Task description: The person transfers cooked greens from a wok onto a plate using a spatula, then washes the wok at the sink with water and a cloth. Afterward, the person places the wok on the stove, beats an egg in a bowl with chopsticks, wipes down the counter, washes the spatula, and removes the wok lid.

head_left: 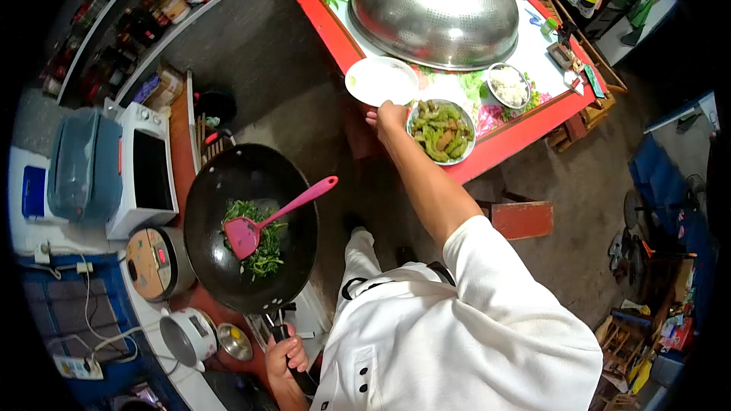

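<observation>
My left hand (pixel 288 356) is closed around the black handle of a wok (pixel 205 213), at the lower left. Cooked leafy greens (pixel 266 255) lie in the wok, and a pink spatula (pixel 308 196) rests on them with its handle over the rim. With my right arm stretched out, my right hand (pixel 390 118) grips the near rim of a white plate (pixel 381 80) at the red table's (pixel 499 156) edge. Only a small green bit shows on that plate. Just right of my right hand is a bowl of green peppers (pixel 442 132).
A large metal dome cover (pixel 438 11) and a bowl of rice (pixel 509 86) are on the table. Left of the wok are a rice cooker (pixel 156 262), a white oven (pixel 145 167), a pot (pixel 186 337) and a small metal bowl (pixel 234 341). A red stool (pixel 521 220) stands below the table.
</observation>
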`<state>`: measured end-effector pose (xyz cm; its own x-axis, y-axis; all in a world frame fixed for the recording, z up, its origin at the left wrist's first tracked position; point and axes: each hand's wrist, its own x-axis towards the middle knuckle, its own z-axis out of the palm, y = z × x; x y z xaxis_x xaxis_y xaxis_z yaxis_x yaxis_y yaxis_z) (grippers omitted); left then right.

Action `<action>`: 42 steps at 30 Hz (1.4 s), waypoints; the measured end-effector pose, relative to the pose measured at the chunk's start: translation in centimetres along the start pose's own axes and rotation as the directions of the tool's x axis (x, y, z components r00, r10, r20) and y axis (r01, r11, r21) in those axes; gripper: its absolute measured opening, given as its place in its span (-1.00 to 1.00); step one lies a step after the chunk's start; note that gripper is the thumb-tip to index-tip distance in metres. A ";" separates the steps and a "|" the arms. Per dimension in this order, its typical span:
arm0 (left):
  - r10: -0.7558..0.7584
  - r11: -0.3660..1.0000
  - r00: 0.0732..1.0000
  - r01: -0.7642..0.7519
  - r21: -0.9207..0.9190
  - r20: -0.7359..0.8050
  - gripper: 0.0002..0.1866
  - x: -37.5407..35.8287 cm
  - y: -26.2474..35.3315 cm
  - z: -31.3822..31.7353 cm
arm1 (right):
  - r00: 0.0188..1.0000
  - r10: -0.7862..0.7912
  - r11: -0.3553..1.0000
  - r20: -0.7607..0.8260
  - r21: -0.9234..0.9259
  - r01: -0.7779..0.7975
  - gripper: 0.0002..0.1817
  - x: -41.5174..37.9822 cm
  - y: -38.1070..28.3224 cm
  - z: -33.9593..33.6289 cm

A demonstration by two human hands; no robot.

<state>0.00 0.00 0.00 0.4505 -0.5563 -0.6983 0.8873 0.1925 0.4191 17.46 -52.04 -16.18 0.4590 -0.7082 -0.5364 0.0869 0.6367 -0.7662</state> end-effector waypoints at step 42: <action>-0.021 0.817 1.000 0.006 0.576 0.020 -0.81 24.9 9.4 28.5 | 0.586 -0.010 -0.033 0.810 -0.586 0.810 -0.83 -1.1 -23.6 -5.5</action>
<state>16.79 -35.14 3.10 0.4300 -0.5759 -0.6953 0.6707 -0.3118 0.6730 10.07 -67.97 0.52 0.9845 -0.1740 -0.0195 -0.1490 -0.7735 -0.6160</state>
